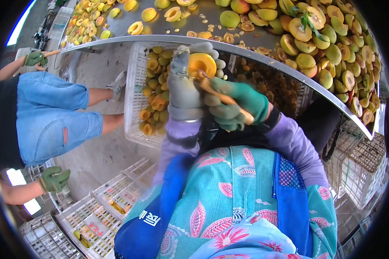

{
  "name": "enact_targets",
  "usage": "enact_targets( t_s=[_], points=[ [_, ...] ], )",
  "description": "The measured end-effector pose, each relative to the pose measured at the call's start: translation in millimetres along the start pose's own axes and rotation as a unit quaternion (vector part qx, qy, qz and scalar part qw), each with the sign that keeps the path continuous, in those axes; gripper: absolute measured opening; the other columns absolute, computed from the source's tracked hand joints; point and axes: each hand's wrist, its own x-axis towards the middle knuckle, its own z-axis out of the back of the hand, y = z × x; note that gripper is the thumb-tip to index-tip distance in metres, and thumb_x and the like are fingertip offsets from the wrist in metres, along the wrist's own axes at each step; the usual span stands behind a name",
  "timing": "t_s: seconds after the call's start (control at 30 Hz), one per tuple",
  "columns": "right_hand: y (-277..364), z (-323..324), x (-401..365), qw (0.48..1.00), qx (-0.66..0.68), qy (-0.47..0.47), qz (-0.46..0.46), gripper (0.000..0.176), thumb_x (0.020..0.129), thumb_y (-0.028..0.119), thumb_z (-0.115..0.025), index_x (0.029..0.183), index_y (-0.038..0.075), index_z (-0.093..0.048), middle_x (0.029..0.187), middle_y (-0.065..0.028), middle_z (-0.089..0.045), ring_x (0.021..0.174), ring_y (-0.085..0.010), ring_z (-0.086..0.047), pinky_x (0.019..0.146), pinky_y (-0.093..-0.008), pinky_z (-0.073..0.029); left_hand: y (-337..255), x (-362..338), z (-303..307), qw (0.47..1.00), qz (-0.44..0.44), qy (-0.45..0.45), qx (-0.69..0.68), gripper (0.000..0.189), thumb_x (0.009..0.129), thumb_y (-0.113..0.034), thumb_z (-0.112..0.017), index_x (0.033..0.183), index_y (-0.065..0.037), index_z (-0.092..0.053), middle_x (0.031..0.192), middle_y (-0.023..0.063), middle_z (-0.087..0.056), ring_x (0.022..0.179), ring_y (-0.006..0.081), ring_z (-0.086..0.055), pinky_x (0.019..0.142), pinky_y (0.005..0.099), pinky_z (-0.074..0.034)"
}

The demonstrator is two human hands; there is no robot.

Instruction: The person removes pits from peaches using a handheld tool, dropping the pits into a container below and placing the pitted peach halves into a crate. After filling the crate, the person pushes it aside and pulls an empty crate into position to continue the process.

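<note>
My left hand (pixel 185 84), in a grey glove, grips a halved yellow peach (pixel 203 63) with its cut face showing. In a green glove, my right hand (pixel 242 103) is closed around the handle of a wooden-handled pitting tool (pixel 222 96). The tool's tip meets the lower edge of the peach half and is partly blurred. Both hands are close together in front of the metal table edge. Below and left of them stands a white crate (pixel 134 99) holding peach halves (pixel 157 101).
A metal table (pixel 194 26) carries a large heap of peaches (pixel 328 47) at right. Dark pits or scraps (pixel 268 82) lie beneath its edge. At left stands a person in blue shorts (pixel 52 114) and green gloves. Plastic crates (pixel 99 207) sit lower left; others (pixel 363 168) stand right.
</note>
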Motion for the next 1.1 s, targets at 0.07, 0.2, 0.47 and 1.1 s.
enact_targets(
  t_s=[0.07,0.2,0.47,1.1],
  points=[
    [-5.0,10.4,-12.5,0.998,0.013,0.053,0.03,0.041,0.101,0.044,-0.036,0.087,0.008,-0.048,0.052,0.004,-0.04,0.038,-0.0071,-0.035,0.038,-0.0226,-0.033,-2.9,7.5,20.5,0.996,-0.019,0.007,-0.082,0.051,0.094,-0.044,-0.049,0.112,0.002,-0.06,0.095,0.0156,-0.066,0.079,0.0287,-0.066,0.064,0.0359,-0.055],
    [1.2,5.7,-44.2,0.983,-0.073,-0.164,0.041,0.038,0.098,0.045,-0.046,0.088,0.009,-0.05,0.054,0.0025,-0.043,0.042,-0.0081,-0.039,0.039,-0.0227,-0.033,-35.2,2.5,87.6,0.998,0.007,-0.018,-0.053,0.048,0.091,-0.041,-0.052,0.118,-0.002,-0.059,0.109,0.0163,-0.064,0.092,0.0312,-0.062,0.075,0.0403,-0.053],
    [18.1,-1.3,-41.0,0.906,-0.154,-0.37,0.138,0.036,0.095,0.047,-0.051,0.09,0.011,-0.052,0.06,0.0019,-0.043,0.047,-0.0085,-0.04,0.04,-0.0228,-0.031,-153.7,119.7,112.8,0.544,-0.216,-0.218,0.781,0.031,0.084,-0.031,-0.056,0.097,-0.005,-0.067,0.099,0.0203,-0.066,0.093,0.0346,-0.063,0.079,0.0398,-0.05],
    [36.7,0.8,55.0,0.614,-0.631,-0.402,0.252,0.025,0.097,0.03,-0.053,0.099,0.004,-0.055,0.067,-0.0062,-0.056,0.057,-0.0174,-0.056,0.052,-0.031,-0.044,-58.9,83.0,59.2,0.839,-0.292,-0.062,0.454,0.041,0.078,-0.006,-0.073,0.117,-0.003,-0.06,0.11,0.011,-0.067,0.098,0.0232,-0.066,0.083,0.0334,-0.053]
  ],
)
